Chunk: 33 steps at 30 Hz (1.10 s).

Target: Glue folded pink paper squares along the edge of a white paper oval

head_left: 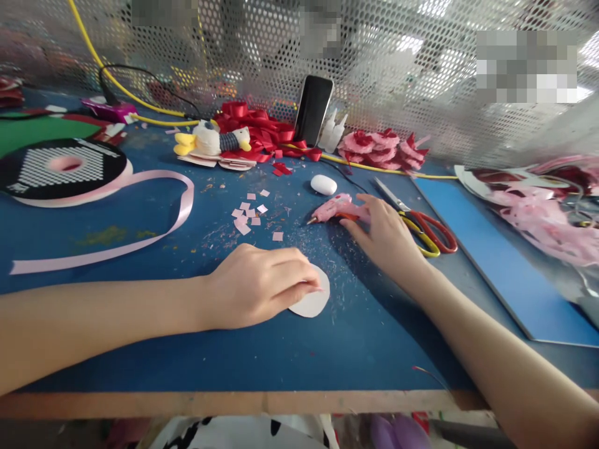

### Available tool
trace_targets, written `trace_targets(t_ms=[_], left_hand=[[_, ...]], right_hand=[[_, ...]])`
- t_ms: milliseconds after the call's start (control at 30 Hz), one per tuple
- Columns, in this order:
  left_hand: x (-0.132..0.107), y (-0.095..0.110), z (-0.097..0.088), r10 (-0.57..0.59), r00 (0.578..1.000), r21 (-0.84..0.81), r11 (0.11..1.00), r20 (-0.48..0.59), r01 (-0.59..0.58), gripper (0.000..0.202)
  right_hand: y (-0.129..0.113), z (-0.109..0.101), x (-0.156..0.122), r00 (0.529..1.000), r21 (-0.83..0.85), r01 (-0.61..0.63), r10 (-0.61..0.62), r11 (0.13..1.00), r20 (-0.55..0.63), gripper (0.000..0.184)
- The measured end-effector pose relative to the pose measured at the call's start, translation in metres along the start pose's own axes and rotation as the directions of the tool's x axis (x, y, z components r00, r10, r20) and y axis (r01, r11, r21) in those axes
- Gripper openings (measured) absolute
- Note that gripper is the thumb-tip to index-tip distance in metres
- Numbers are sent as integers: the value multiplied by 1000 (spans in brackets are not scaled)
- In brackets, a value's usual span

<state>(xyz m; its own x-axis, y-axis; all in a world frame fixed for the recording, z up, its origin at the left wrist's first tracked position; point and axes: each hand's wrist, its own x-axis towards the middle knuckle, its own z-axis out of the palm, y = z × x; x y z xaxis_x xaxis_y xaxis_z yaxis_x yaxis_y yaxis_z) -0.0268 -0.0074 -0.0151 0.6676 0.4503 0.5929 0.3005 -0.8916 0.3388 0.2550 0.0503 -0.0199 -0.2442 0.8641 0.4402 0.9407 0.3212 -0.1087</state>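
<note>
My left hand [264, 284] rests over a white round disc [314, 302] lying on the blue table. Its thumb and fingers are pressed together above the disc; whatever is between the tips is too small to make out. My right hand [386, 227] has its thumb and fingers around the rear of a pink glue gun [334, 207], which lies with its nozzle pointing left. Small pink ribbon squares [243, 223] are scattered beyond my left hand. Scissors [428, 232] with red and yellow handles lie just right of my right hand.
A ribbon roll [65, 171] with a loose pink tail lies left. At the back are a plush duck [213, 138], red ribbon [236, 115], a phone [314, 106], white bottles [333, 134] and a white oval case [323, 184]. A blue board [505, 255] lies right.
</note>
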Motion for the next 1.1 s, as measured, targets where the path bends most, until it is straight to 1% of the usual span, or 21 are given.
trace_targets(t_ms=[67,133,167,233,267,300,333,400,500,567,667,800,933,1000,1100], left_hand=[[3,-1,-2,-90,996,-104,991,-5,89,8],[6,-2,-4,-174,985,-159,972,4,172,7],[7,-2,-5,-205,979,-172,964,5,203,6],[8,-3,-5,-238,971,-184,955,2,234,6],[9,-4,-5,-245,970,-189,952,0,241,6],[9,-4,-5,-252,968,-197,949,-1,247,6],[10,-4,-5,-261,965,-204,945,-5,255,6],[10,-4,-4,-285,958,-216,937,-11,276,5],[12,-4,-5,-302,953,-229,929,-17,290,6],[12,-4,-5,-302,953,-239,926,-10,291,5],[12,-4,-4,-310,951,-238,923,7,303,3],[11,-4,-3,-343,939,-163,925,32,343,13],[10,-2,-2,-425,893,27,905,146,425,33],[10,-1,-1,-440,876,114,898,197,425,40],[10,-1,0,-447,865,173,893,228,416,42]], right_hand=[[-2,-1,0,1000,21,-17,18,1000,-11,47],[-12,-9,-2,997,50,41,-38,998,-68,40],[-20,-16,-3,990,81,103,-95,991,-102,34],[-38,-29,-9,960,184,268,-248,946,-126,20],[-46,-34,-12,939,230,338,-313,912,-139,17],[-54,-38,-15,917,271,398,-366,877,-162,17],[-61,-41,-18,901,292,432,-393,853,-185,18],[-71,-42,-23,884,304,462,-405,833,-234,15],[-76,-37,-25,880,300,462,-390,834,-271,12],[-77,-35,-26,886,311,454,-388,835,-254,12],[-74,-33,-26,908,339,418,-378,843,-179,10],[-66,-30,-24,925,372,375,-372,849,-81,8],[-60,-25,-20,900,384,389,-434,838,36,9],[-59,-24,-18,889,391,383,-449,837,90,11],[-59,-22,-17,885,402,359,-444,842,141,15]])
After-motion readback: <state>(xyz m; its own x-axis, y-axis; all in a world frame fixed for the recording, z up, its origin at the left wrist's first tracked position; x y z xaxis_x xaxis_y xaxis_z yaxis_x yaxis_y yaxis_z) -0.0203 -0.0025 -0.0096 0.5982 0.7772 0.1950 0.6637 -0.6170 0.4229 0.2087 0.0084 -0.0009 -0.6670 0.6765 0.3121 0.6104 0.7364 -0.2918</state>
